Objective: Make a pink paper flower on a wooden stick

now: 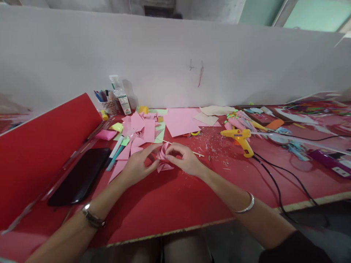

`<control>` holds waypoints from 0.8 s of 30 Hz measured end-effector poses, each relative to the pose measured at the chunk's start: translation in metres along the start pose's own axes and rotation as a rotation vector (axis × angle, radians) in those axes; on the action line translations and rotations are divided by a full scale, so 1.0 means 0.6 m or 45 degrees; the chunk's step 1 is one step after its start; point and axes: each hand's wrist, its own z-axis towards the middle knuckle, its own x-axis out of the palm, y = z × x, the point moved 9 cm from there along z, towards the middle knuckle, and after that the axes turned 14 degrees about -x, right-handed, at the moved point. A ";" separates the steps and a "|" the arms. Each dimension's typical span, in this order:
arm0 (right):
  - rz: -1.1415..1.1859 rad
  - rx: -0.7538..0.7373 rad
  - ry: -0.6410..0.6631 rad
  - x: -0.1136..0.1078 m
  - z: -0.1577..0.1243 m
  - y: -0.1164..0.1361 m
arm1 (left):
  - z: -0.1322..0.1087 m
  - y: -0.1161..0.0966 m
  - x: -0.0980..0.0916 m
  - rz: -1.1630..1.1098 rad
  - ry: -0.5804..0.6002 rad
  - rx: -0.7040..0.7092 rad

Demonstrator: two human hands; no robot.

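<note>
Between my two hands is a curled pink paper piece [162, 152], shaped like rolled petals. My left hand [141, 159] bends round its left side, thumb and fingers curved against the paper. From the right, my right hand [183, 157] pinches its upper edge between thumb and fingers. Just below lies a folded pink paper piece [165, 167] near the red tabletop; whether it joins the curled one I cannot tell. Behind my hands a thin wooden stick [198, 154] rests on the table, partly hidden by them.
Pink paper cutouts [137, 126] and larger pink sheets [181, 122] lie behind my hands. A black phone [80, 177] and markers [115, 157] are at left. At right sit a yellow glue gun [240, 140], its black cord [270, 177] and a purple power strip [330, 162].
</note>
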 end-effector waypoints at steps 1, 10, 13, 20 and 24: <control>0.002 0.003 -0.001 0.000 0.000 -0.001 | 0.000 -0.001 0.000 -0.002 0.004 0.008; 0.072 0.002 0.010 0.002 0.000 0.001 | 0.003 -0.005 -0.009 -0.055 -0.052 -0.010; 0.091 -0.001 0.016 0.004 0.000 0.002 | 0.004 -0.003 -0.011 -0.120 -0.041 -0.029; 0.086 0.002 0.021 0.005 0.000 0.004 | 0.002 -0.002 -0.016 -0.131 -0.056 -0.067; 0.085 -0.010 0.031 0.006 -0.002 0.003 | 0.002 -0.004 -0.018 -0.148 -0.058 -0.068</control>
